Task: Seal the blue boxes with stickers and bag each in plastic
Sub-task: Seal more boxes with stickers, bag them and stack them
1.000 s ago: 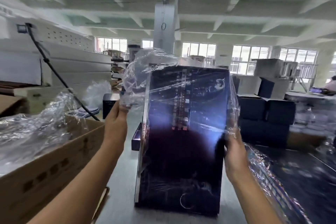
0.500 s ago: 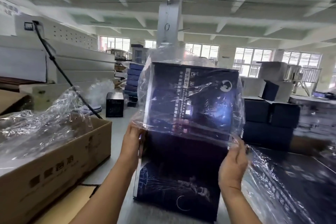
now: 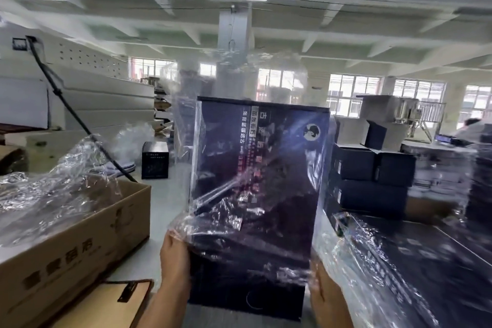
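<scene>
Both hands are closed on plastic. The left hand [image 3: 174, 258] grips the bunched lower edge of the clear plastic bag [image 3: 241, 74] at the left side of the blue box [image 3: 255, 173]. The right hand [image 3: 323, 291] holds the bag's edge at the box's right side, though its fingers are mostly hidden behind the film.

The box stands upright between the hands, printed face toward the person, with its lower end down at the counter [image 3: 162, 194]. The bag sheathes it from the top to roughly the level of the hands. The bottom strip of the box is bare, and loose film billows above its top edge.

Just left of the left hand lies a brown board with a metal clip [image 3: 117, 301]. Beyond that is an open cardboard carton [image 3: 80, 237] heaped with crumpled clear bags [image 3: 45, 194]. Farther off on that side a small dark box [image 3: 155, 160] stands alone on the counter, and a black pole [image 3: 66, 106] slants down near it.

Just right of the right hand lie flat dark boxes under plastic [image 3: 404, 261]. Past them, well beyond the hands, more dark blue boxes [image 3: 372, 176] are stacked. A white pillar [image 3: 234, 32] rises straight ahead behind the bag, with windows along the far wall.
</scene>
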